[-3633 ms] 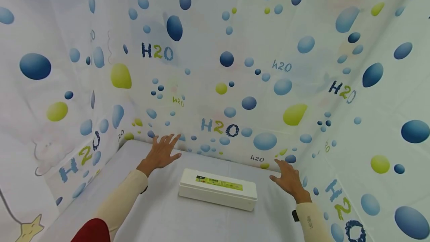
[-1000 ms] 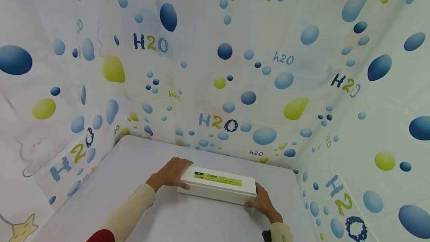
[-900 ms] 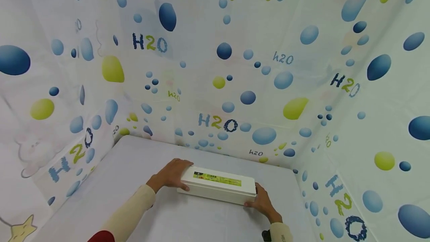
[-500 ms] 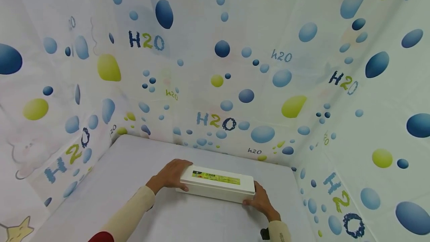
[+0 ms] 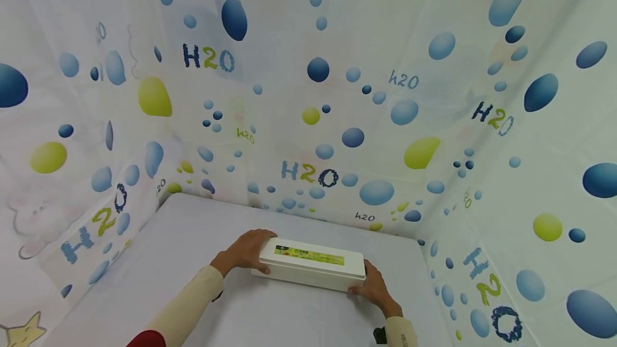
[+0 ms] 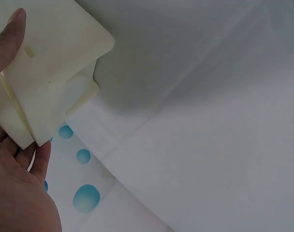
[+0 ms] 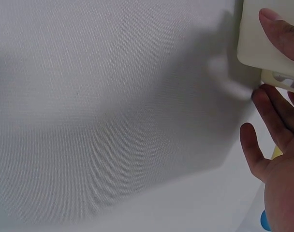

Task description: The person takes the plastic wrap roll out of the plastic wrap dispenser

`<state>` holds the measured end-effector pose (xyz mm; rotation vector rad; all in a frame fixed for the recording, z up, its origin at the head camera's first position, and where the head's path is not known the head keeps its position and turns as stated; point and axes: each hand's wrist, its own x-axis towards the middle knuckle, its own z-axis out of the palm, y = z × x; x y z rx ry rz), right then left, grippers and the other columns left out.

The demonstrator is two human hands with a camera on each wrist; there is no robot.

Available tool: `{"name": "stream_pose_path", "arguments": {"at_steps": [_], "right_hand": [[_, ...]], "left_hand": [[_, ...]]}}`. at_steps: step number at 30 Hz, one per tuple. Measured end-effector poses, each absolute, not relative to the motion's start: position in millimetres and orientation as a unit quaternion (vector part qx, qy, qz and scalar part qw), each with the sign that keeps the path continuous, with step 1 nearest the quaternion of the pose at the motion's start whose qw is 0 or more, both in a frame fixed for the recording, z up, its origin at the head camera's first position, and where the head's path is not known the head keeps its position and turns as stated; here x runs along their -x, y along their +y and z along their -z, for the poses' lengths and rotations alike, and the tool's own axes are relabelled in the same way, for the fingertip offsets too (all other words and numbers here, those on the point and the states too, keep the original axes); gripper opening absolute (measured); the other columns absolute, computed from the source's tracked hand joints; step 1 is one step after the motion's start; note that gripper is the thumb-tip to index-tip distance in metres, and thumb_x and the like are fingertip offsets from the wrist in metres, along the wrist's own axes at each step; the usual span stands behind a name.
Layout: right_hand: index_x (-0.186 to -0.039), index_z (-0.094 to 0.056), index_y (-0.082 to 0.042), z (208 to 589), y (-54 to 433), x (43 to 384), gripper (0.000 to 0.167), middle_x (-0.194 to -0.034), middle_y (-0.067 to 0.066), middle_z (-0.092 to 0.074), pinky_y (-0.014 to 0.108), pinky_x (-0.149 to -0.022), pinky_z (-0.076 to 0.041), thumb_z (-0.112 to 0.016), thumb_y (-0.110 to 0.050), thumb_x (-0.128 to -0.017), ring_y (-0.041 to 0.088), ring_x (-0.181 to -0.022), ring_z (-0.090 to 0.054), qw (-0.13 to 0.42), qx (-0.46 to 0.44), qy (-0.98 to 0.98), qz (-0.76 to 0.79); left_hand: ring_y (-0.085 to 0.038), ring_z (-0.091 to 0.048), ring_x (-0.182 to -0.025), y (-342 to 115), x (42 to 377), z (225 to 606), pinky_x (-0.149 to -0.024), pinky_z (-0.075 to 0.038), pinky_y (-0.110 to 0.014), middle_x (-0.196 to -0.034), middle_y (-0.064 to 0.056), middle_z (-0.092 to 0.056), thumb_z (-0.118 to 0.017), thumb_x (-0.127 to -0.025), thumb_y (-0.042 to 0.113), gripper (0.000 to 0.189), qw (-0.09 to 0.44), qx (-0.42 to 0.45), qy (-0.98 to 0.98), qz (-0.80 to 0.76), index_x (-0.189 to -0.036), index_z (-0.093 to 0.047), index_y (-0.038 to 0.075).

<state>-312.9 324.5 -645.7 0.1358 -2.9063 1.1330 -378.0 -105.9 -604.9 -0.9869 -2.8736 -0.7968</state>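
A long white box (image 5: 313, 278) with a yellow-green label (image 5: 309, 255) on its lid lies crosswise between both hands. My left hand (image 5: 246, 253) grips its left end, thumb at the front and fingers round the far side. At the right end, my right hand (image 5: 378, 287) holds it between thumb and fingers. The left wrist view shows the box's end (image 6: 55, 53) with the thumb across one face and fingertips at the opposite edge. Only a corner of the box (image 7: 253, 43) shows in the right wrist view. Whether its base touches the table cannot be told.
A white cloth covers the table (image 5: 279, 320). Hanging sheets (image 5: 289, 122) printed with blue and green drops and H2O lettering enclose it at the back, left and right.
Earlier, both hands were spread apart on either side of the box; they have come in and grip its two ends. Over the last second the hands and box have hardly moved.
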Motion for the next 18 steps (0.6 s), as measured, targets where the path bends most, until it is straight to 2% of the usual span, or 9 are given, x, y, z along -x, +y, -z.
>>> {"name": "stream_pose_path", "arguments": {"at_steps": [5, 18], "right_hand": [[-0.148, -0.053, 0.009, 646.1, 324.7, 313.7, 0.098, -0.142, 0.027, -0.069, 0.069, -0.119, -0.043, -0.104, -0.012, -0.067, 0.048, -0.132, -0.065, 0.006, -0.033, -0.929, -0.369], [-0.149, -0.053, 0.008, 647.5, 322.9, 313.2, 0.099, -0.143, 0.026, -0.069, 0.069, -0.120, -0.042, -0.104, -0.012, -0.066, 0.048, -0.134, -0.065, 0.006, -0.026, -0.928, -0.372]], "left_hand": [[-0.032, -0.066, -0.122, -106.6, 382.6, 607.4, -0.109, -0.051, -0.061, -0.136, -0.012, -0.072, -0.102, -0.067, 0.044, 0.096, 0.001, 0.313, -0.910, 0.273, -0.143, -0.062, 0.002], [-0.024, -0.063, -0.114, -107.0, 379.8, 606.9, -0.104, -0.051, -0.055, -0.132, -0.008, -0.074, -0.105, -0.061, 0.040, 0.091, -0.013, 0.280, -0.904, 0.323, -0.139, -0.069, 0.008]]}}
